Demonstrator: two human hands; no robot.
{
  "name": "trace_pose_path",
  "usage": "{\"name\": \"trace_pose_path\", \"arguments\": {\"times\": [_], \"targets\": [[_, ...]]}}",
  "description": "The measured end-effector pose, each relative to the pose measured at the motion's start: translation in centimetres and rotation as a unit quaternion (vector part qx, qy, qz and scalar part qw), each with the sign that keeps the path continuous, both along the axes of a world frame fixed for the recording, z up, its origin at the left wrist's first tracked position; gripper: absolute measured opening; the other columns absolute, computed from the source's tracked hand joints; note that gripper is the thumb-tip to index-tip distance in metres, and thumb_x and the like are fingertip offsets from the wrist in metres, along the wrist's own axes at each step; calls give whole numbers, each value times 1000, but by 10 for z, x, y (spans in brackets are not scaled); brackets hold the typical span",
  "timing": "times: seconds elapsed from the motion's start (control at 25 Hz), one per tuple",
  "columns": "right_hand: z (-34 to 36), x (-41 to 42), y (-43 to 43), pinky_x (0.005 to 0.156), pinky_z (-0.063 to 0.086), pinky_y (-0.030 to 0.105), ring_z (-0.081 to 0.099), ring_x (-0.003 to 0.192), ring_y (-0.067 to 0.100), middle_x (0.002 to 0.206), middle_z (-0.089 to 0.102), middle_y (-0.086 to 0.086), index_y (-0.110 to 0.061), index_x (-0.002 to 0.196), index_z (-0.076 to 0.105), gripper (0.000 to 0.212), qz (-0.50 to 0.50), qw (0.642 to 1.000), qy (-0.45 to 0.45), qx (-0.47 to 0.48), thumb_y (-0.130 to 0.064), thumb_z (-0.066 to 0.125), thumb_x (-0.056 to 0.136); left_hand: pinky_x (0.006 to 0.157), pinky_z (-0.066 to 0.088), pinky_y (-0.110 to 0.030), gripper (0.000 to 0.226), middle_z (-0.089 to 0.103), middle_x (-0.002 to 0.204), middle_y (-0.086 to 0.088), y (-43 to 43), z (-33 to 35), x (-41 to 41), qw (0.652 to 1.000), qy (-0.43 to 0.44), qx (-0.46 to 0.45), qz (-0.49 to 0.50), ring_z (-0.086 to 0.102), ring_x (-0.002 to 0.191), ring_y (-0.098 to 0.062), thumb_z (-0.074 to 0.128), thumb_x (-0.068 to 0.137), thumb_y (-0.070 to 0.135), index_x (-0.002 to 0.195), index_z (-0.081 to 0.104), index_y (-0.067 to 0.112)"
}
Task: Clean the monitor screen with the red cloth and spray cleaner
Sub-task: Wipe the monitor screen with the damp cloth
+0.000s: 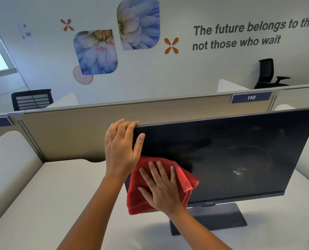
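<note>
The dark monitor (pixel 231 150) stands on its grey base (pixel 222 219) on a white desk, its screen off and marked with smears and a pale spot at the lower right. My left hand (pixel 120 150) grips the monitor's upper left corner, fingers over the top edge and thumb on the screen. My right hand (pixel 161 186) lies flat with fingers spread, pressing the folded red cloth (pixel 184 181) against the screen's lower left part. No spray cleaner is in view.
The white desk (pixel 60 195) spreads to the left and front. A beige partition (pixel 78 134) with a "110" label (pixel 251 97) runs behind the monitor. Black office chairs (pixel 32 99) stand beyond it, by a decorated wall.
</note>
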State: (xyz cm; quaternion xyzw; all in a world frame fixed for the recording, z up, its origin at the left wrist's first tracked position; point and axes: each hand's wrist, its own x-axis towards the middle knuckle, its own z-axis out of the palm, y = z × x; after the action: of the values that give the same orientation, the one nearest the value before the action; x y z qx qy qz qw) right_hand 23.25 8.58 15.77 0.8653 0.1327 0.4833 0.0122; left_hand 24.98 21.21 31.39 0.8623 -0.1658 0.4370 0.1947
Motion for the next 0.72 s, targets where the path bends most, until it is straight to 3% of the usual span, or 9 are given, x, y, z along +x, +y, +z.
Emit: {"name": "trace_pose_path", "arguments": {"times": [0.08, 0.24, 0.44, 0.6, 0.72], "targets": [[20, 5, -2, 117, -1, 51, 3, 147, 23, 159, 11, 4, -26, 148, 22, 66, 4, 999, -14, 40, -57, 40, 92, 112, 20, -41, 44, 57, 121, -7, -2, -3, 1, 999, 3, 33, 3, 38, 125, -22, 36, 94, 41, 126, 50, 15], [61, 14, -20, 116, -2, 53, 6, 147, 23, 153, 24, 6, -29, 147, 21, 66, 7, 994, -43, 100, -59, 39, 91, 104, 30, -37, 44, 56, 120, -8, -2, -3, 0, 999, 11, 29, -21, 38, 119, -23, 37, 94, 39, 126, 50, 13], [78, 19, -113, 113, 1, 59, 16, 142, 38, 151, 27, 17, -22, 146, 28, 67, -77, 972, -93, 202, -58, 38, 91, 102, 26, -26, 43, 58, 112, -10, -1, 2, 0, 999, 11, 7, -38, 40, 113, -26, 35, 94, 38, 119, 55, 10], [74, 15, -202, 113, 1, 58, 10, 144, 39, 153, 19, 25, -16, 150, 17, 69, -150, 932, -103, 313, -54, 31, 95, 103, 17, -12, 41, 58, 111, -10, -2, 4, 2, 999, 24, 0, -32, 42, 114, -29, 31, 95, 37, 117, 55, 11], [74, 8, -258, 114, 4, 58, 9, 144, 40, 156, 14, 25, -10, 150, 15, 68, -193, 875, -95, 434, -51, 24, 97, 103, 15, -10, 41, 58, 110, -12, -4, 4, 3, 1000, 19, -4, -21, 42, 114, -32, 30, 95, 36, 114, 56, 10]]}}
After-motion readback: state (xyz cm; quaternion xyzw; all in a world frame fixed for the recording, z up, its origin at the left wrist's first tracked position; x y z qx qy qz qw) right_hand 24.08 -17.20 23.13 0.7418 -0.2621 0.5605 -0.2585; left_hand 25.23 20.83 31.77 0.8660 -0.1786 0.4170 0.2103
